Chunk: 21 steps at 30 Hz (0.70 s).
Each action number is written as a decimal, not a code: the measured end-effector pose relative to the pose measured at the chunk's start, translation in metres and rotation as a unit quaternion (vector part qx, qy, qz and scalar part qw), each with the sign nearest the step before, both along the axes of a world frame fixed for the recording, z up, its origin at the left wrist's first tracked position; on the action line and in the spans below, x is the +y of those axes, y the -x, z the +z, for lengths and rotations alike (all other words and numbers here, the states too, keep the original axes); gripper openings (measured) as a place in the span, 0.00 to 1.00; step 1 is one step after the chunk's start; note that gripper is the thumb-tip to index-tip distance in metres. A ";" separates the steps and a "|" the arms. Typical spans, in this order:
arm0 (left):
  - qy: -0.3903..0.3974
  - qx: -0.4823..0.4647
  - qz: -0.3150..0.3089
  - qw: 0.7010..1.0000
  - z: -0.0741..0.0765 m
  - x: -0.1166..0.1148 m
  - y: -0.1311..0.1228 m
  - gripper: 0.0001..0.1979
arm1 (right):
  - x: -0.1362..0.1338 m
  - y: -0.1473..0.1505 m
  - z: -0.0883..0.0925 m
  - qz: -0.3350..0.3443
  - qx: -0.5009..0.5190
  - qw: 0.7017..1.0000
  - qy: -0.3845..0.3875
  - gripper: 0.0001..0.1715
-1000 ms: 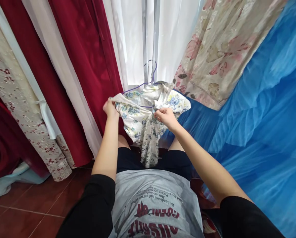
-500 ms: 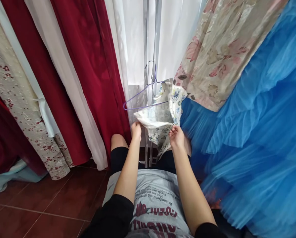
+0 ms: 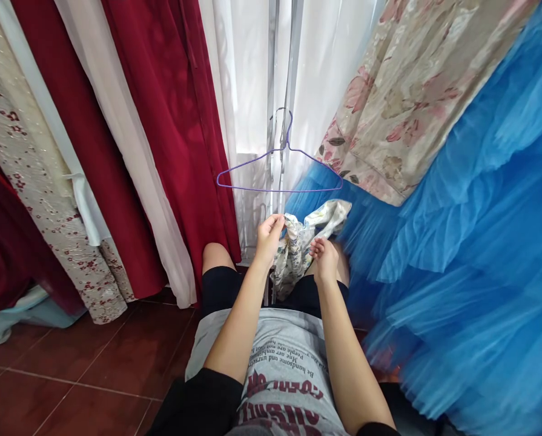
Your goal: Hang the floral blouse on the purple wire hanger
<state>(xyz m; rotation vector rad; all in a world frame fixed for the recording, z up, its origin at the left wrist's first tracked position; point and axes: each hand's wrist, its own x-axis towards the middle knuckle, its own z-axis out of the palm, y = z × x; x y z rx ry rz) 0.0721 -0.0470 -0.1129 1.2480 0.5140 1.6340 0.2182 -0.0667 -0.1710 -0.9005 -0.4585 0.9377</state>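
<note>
A small white garment with a blue and yellow floral print [image 3: 293,254] hangs bunched between my hands, above my knees. My left hand [image 3: 271,233] pinches its upper edge between thumb and fingers. At the garment's right side, my right hand [image 3: 325,257] has its fingers curled against the cloth, partly hiding it. One loose flap of the garment sticks out to the upper right. Just above, a purple hanger [image 3: 280,190] hangs bare by its hook in front of grey metal uprights [image 3: 292,66].
Dark red drapes [image 3: 157,121] and pale, flower-dotted fabrics [image 3: 29,194] hang on the left. White cloth [image 3: 247,72] hangs behind the uprights. To the right are a beige floral dress [image 3: 402,109] and a wide blue tulle skirt [image 3: 470,266]. Red-brown tiles [image 3: 102,363] cover the floor.
The floral garment has come off the purple hanger and moved down, now bunched up. My left hand has shifted right and slightly up, closer to my right hand. The hanger hangs level.
</note>
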 end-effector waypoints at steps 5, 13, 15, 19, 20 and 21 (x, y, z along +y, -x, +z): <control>-0.030 0.041 0.000 0.999 0.004 -0.010 -0.010 0.18 | -0.027 0.024 0.035 0.220 -0.242 0.936 -0.133 0.28; -0.039 0.196 -0.130 0.971 -0.026 -0.002 0.006 0.24 | -0.048 0.009 0.045 0.360 -0.238 0.899 -0.070 0.22; -0.020 0.277 -0.151 0.949 -0.046 -0.001 0.014 0.28 | -0.052 -0.001 0.049 0.361 -0.245 0.898 -0.051 0.19; -0.014 0.400 -0.135 0.906 -0.074 0.009 0.052 0.24 | -0.057 -0.024 0.056 0.298 -0.233 0.925 -0.032 0.16; -0.013 0.438 -0.113 0.892 -0.076 0.014 0.068 0.22 | -0.058 -0.029 0.056 0.274 -0.225 0.934 -0.035 0.16; -0.010 0.473 -0.084 0.877 -0.074 0.021 0.085 0.21 | -0.057 -0.033 0.055 0.251 -0.223 0.941 -0.038 0.15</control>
